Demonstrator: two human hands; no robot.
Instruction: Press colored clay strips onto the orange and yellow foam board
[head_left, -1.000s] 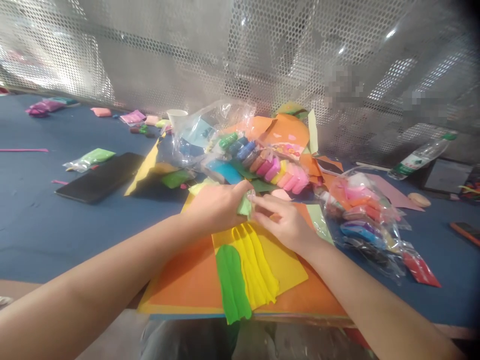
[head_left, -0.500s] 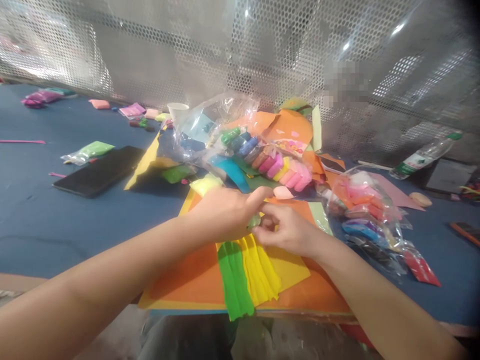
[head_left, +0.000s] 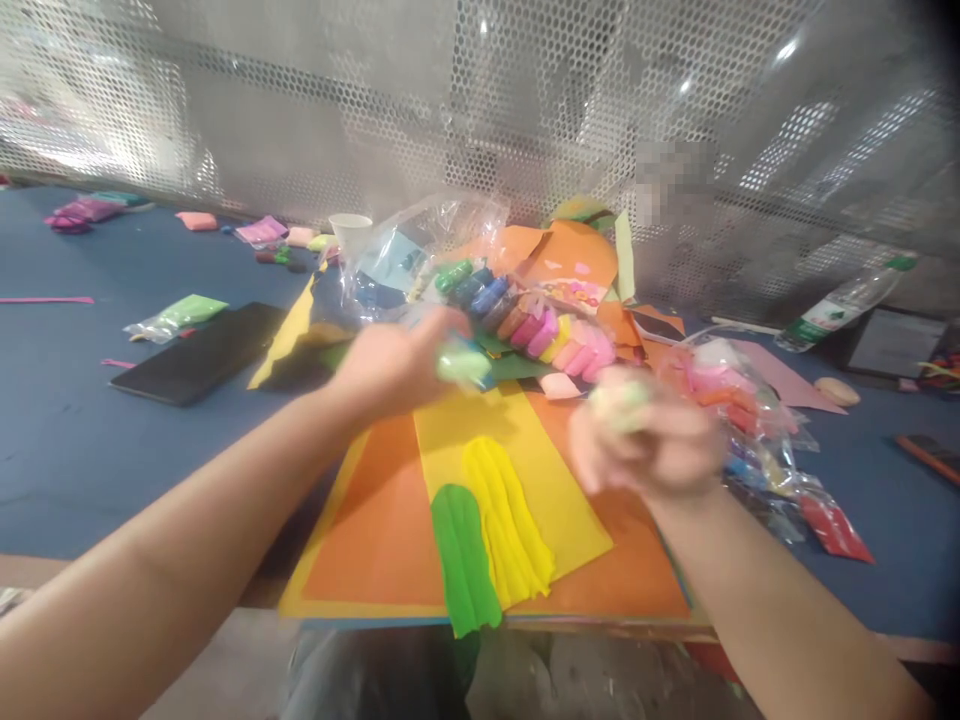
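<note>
Black flat slab (head_left: 196, 358) lay at 10 o'clock, clock centred on the clay pieces, 12 being away from the seated person. Light green bagged clay (head_left: 184, 315) sat just beyond it. Left hand (head_left: 401, 362) was up at 11, fingers closed round a pale green packet (head_left: 463, 366), shiny as if wrapped in clear film. Blurred, so couldn't tell whether that wrap was open.

Green piece (head_left: 463, 555) lay flat at centre, long axis nearly 12 to 6, tipping slightly toward 5. Rounded far end, lengthwise grooves, near end poking past the front edge of the stacked orange sheet (head_left: 367, 540). Yellow piece (head_left: 514, 530) touched its right side, brighter, ribbed, wavy at the near end, axis leaning more toward 5. It rested mostly on a yellow sheet (head_left: 574, 520), itself on the orange.

Right hand (head_left: 656, 440) was between 1 and 2, clearly nearer the yellow than the left was. Curled round a pale green lump (head_left: 624, 405), held on the thumb side, soft-looking, smeared by motion; grip detail unreadable. Hands well apart, pieces on the near side of both. Clear bag of coloured clay (head_left: 750, 405) at 2, bottle (head_left: 836, 308) farther out, leaning.
</note>
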